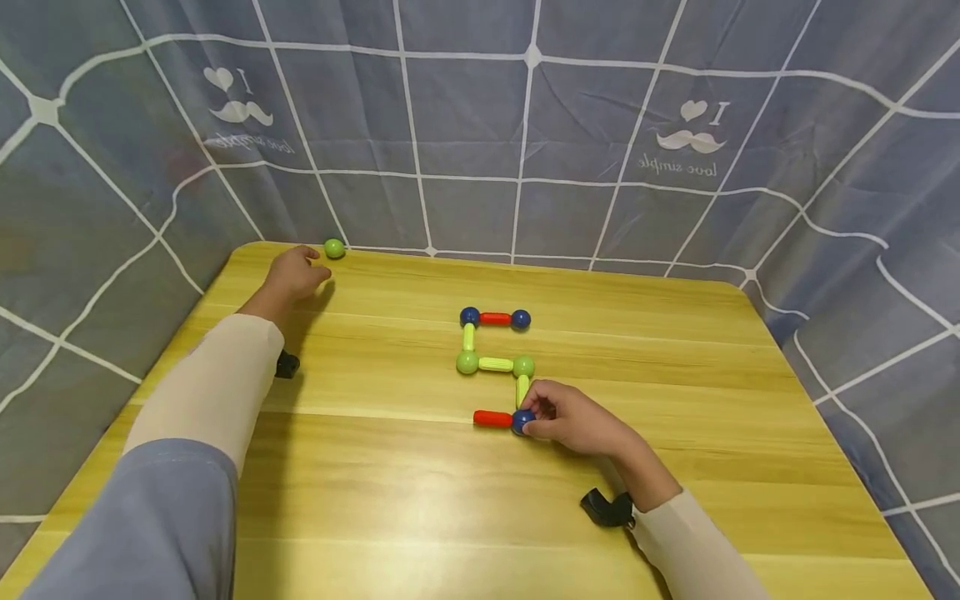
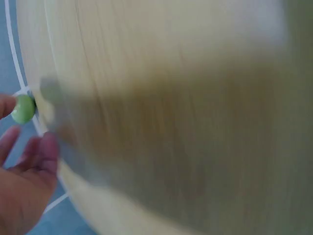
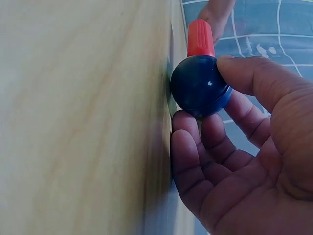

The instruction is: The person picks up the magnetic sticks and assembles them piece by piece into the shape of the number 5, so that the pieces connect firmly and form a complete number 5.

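On the table, balls and rods form a zigzag figure. At its near end my right hand [image 1: 573,419] pinches a blue ball [image 3: 200,84] between thumb and fingers; a red rod [image 1: 492,419] joins that ball and points left. A yellow-green rod [image 1: 522,390] runs from there up to a green ball [image 1: 523,366], partly behind my fingers. My left hand [image 1: 295,273] is stretched to the far left, fingers apart and holding nothing. Just beyond its fingertips a loose green ball [image 1: 334,248] lies by the table's back edge, apart from them in the head view.
The figure's far part has another green ball [image 1: 467,362], two blue balls [image 1: 470,317] and a red rod [image 1: 495,318] between those. A grey curtain [image 1: 480,117] with white lines hangs behind and beside the wooden table [image 1: 375,517]. Black wrist devices [image 1: 607,508] sit on both arms.
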A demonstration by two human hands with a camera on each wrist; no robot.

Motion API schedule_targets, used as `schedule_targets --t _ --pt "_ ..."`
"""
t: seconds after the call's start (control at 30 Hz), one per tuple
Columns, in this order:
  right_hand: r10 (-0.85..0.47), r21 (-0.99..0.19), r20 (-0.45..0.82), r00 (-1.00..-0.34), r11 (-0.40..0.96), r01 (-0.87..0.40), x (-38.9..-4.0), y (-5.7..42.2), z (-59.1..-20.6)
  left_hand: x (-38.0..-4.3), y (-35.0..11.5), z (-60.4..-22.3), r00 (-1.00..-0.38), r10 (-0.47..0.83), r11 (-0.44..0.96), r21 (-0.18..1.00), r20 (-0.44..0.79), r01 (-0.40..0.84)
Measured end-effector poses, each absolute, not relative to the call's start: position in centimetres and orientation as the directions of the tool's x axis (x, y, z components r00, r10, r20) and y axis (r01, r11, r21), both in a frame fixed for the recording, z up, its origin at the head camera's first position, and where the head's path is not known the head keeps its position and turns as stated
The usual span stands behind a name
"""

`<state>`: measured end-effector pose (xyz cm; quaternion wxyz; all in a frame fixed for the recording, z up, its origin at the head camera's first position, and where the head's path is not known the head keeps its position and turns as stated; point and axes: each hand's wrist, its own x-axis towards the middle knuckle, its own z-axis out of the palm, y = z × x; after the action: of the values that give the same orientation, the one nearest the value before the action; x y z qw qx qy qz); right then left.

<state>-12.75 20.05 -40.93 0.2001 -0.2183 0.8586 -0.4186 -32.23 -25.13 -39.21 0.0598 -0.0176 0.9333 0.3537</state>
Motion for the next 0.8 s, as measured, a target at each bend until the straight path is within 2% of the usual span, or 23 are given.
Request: schedule_targets --t 0.17,0.27,0.47,0.7,0.8 --pt "-0.542 -0.805 -0.162 -0.824 0.556 -0.207 -12.6 20.1 -41.2 -33.3 -24.7 -40.6 -0.993 -0.107 0.638 0.763 -0.048 -0.106" --pt "-0.542 -0.802 -0.145 -0.828 0.554 -0.222 -12.9 20.1 -41.3 -33.8 -24.6 -40.5 -0.991 -0.134 0.591 0.8 -0.028 -0.102" --pt "-0.55 -0.803 -0.139 -0.823 0.549 -0.231 -13.2 19.9 -41.1 -34.2 -24.4 -40.5 -0.988 -0.121 0.54 0.83 -0.092 -0.143" --pt "-0.552 -0.811 -0.131 -0.824 0.538 -0.232 -12.9 20.0 -41.2 -34.4 -23.7 -40.8 -0.996 -0.043 0.677 0.731 -0.078 -0.086" --pt "-0.551 -0.816 -0.129 -0.824 0.531 -0.227 -12.8 20.1 -41.3 -34.2 -23.6 -41.2 -0.996 -0.07 0.697 0.711 -0.053 -0.086"
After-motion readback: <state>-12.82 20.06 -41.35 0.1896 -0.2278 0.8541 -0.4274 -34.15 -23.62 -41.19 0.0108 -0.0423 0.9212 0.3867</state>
